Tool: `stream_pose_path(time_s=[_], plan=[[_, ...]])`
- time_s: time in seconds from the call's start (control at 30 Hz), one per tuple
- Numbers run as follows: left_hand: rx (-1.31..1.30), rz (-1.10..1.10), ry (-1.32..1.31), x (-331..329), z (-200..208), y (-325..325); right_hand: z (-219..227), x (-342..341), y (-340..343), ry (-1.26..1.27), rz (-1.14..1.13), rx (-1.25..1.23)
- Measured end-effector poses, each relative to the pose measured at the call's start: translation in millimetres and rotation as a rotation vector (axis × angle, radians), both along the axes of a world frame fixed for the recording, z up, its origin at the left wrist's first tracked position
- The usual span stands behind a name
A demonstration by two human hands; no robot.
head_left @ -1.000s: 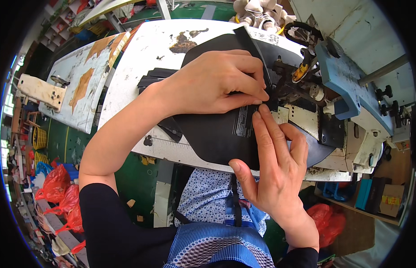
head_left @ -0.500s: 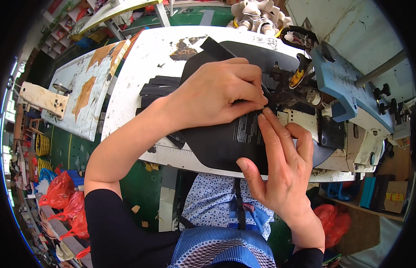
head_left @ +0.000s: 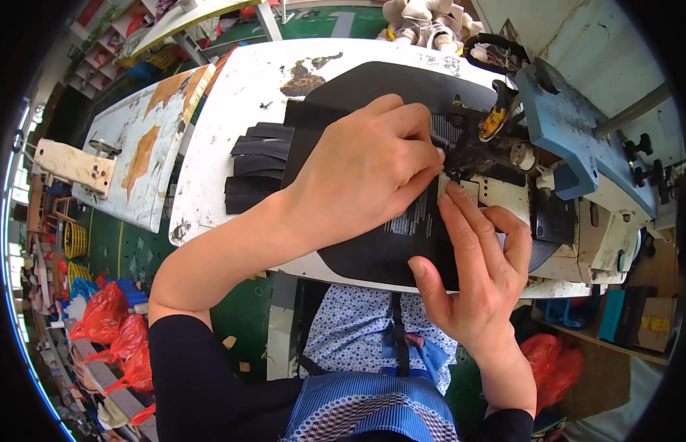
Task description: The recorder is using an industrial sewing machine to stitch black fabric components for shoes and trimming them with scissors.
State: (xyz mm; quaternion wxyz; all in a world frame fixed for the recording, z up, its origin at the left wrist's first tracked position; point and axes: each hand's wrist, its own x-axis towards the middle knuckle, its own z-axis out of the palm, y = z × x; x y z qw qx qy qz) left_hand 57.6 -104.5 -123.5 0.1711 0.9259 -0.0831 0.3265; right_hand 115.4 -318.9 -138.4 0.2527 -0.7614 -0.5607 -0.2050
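A wide black sheet (head_left: pixel 372 254) with rounded corners lies on the white work table under both my hands. Rows of short pale slits or stitches (head_left: pixel 411 221) run across its middle. My left hand (head_left: pixel 369 166) is closed in a pinch beside the sewing machine's needle area. A black strip (head_left: pixel 302 114) sticks out behind it and seems to lead to the pinch; the fingers hide its end. My right hand (head_left: pixel 479 276) lies on the sheet with fingers stretched and thumb apart, fingertips close to the left ones, holding nothing. More black strips (head_left: pixel 260 158) lie stacked at the left.
The sewing machine (head_left: pixel 557 132), with a blue arm, stands over the right of the white table (head_left: pixel 218 110). Another machine table (head_left: pixel 129 147) is at the left. Red plastic bags (head_left: pixel 103 313) sit low left; pale pieces (head_left: pixel 431 22) are heaped at the back.
My left hand has turned slightly, and the strip behind it now points left instead of up and left. My right hand has shifted slightly right. The sheet has moved a little.
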Motion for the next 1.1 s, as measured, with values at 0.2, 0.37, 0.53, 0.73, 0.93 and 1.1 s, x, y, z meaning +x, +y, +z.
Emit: stream_pose_path(time_s=[0.2,0.37,0.53,0.73,0.93,1.1], plan=[[0.016,0.015,0.015,6,3,13,0,0,1,-0.029,-0.015,0.012],[0.075,0.005,-0.025,4,4,32,3,0,1,-0.002,-0.008,-0.001],[-0.083,-0.014,0.273,-30,27,23,9,0,-3,-0.014,0.1,0.011],[-0.103,-0.09,0.183,-47,14,5,13,-11,-11,-0.097,0.264,-0.181],[0.047,-0.071,0.133,-48,11,-3,8,-6,-19,0.113,0.222,0.059],[0.008,-0.02,0.096,-38,2,-12,4,-1,-19,0.176,0.172,0.12]])
